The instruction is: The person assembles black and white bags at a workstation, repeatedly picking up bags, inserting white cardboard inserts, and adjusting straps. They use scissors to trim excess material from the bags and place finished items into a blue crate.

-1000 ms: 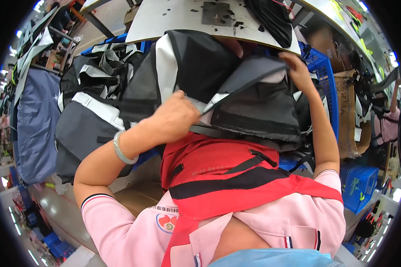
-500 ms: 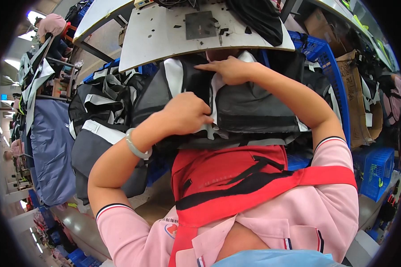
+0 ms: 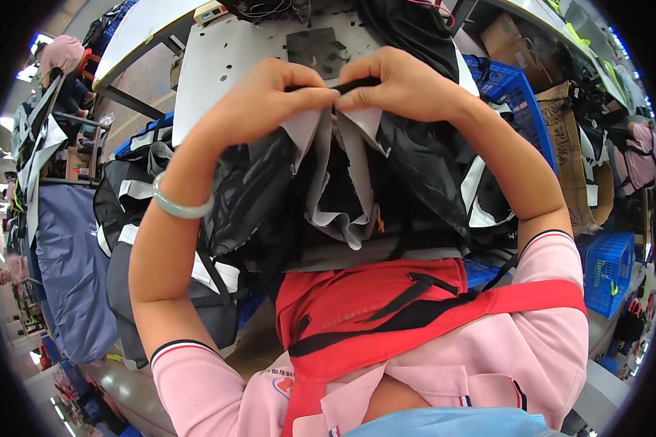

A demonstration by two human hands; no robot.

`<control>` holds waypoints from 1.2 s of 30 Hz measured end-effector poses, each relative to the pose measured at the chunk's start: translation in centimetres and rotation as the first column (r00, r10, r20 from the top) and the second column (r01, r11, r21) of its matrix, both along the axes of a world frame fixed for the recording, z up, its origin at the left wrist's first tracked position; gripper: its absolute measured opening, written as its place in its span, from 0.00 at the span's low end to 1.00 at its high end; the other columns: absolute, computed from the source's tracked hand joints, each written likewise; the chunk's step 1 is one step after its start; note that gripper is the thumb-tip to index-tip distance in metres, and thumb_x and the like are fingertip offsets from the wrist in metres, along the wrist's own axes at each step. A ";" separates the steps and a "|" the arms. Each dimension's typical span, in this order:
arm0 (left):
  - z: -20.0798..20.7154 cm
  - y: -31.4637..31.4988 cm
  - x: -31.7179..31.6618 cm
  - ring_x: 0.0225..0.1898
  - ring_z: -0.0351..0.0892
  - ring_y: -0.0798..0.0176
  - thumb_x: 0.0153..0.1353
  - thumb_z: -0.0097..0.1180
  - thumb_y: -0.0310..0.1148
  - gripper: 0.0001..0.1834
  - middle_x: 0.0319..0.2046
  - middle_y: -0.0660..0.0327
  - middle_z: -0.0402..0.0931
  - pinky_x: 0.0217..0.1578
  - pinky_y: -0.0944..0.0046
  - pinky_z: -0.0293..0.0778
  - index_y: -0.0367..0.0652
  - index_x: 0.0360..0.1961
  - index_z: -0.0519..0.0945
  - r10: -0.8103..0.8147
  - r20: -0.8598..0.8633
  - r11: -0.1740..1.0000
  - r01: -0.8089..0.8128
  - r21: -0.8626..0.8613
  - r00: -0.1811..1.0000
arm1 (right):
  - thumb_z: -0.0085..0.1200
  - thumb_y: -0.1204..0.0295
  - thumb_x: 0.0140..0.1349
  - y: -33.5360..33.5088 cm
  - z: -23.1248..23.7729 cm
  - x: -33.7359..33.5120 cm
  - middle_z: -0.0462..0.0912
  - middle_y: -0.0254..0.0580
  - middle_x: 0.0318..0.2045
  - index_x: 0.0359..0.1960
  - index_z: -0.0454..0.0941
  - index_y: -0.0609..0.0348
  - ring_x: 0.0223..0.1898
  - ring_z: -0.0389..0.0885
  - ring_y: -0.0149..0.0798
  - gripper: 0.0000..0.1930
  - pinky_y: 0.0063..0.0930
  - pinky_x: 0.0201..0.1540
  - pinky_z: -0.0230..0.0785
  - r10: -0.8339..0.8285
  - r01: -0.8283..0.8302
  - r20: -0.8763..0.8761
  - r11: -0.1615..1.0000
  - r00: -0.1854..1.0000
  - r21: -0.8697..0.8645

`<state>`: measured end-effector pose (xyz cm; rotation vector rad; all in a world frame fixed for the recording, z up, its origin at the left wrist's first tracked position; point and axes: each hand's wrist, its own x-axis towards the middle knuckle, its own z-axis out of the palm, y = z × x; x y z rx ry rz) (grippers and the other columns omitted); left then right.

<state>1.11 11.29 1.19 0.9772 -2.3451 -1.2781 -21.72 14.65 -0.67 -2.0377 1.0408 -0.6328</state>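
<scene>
My left hand point(image 3: 266, 100) and my right hand point(image 3: 401, 87) are raised side by side above the near edge of the white table, their fingertips almost meeting. Each is closed in a pinch on the upper edge of a black fabric piece point(image 3: 423, 178) with a pale grey-white backing. Held up this way, the piece hangs in folds toward my lap. A light grey strip point(image 3: 349, 218) loops down in its middle, and dark mesh-like cloth falls on both sides. The fingers cover the pinched edge itself.
The white table point(image 3: 215, 76) ahead carries a dark metal plate point(image 3: 313, 49), black scraps and black cloth. Dark bag pieces point(image 3: 171, 291) are heaped at my left. Blue plastic crates point(image 3: 536, 124) and an open cardboard box point(image 3: 565, 175) stand at the right. A person bends over at the far left.
Both hands have risen and moved forward, coming together. The fabric, flat before under my pointing right hand, is now lifted by its edge, with the grey strip hanging in a loop.
</scene>
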 end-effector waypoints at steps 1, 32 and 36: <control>-0.5 -0.9 0.5 0.30 0.70 0.77 0.61 0.60 0.35 0.11 0.26 0.71 0.77 0.33 0.73 0.67 0.36 0.35 0.85 0.012 -0.049 0.999 -0.011 0.039 0.999 | 0.60 0.66 0.61 -0.5 0.0 -0.1 0.77 0.31 0.26 0.36 0.79 0.67 0.33 0.70 0.22 0.13 0.22 0.39 0.66 0.004 -0.004 0.013 1.000 1.000 0.007; -5.8 -10.1 -1.5 0.38 0.78 0.70 0.59 0.62 0.33 0.14 0.35 0.60 0.83 0.42 0.71 0.71 0.34 0.43 0.85 0.417 -0.393 0.907 -0.405 0.118 0.820 | 0.59 0.75 0.61 -11.9 -5.7 -0.3 0.82 0.33 0.31 0.37 0.82 0.66 0.33 0.76 0.26 0.06 0.20 0.39 0.68 -0.275 0.143 0.540 0.951 0.796 0.274; -5.9 -11.8 0.4 0.39 0.79 0.69 0.60 0.62 0.33 0.15 0.36 0.59 0.83 0.44 0.71 0.72 0.34 0.45 0.84 0.489 -0.552 0.865 -0.457 0.208 0.675 | 0.58 0.72 0.64 -12.9 -5.7 -1.7 0.81 0.32 0.32 0.40 0.80 0.65 0.34 0.76 0.26 0.08 0.18 0.41 0.67 -0.202 0.032 0.640 0.963 0.741 0.266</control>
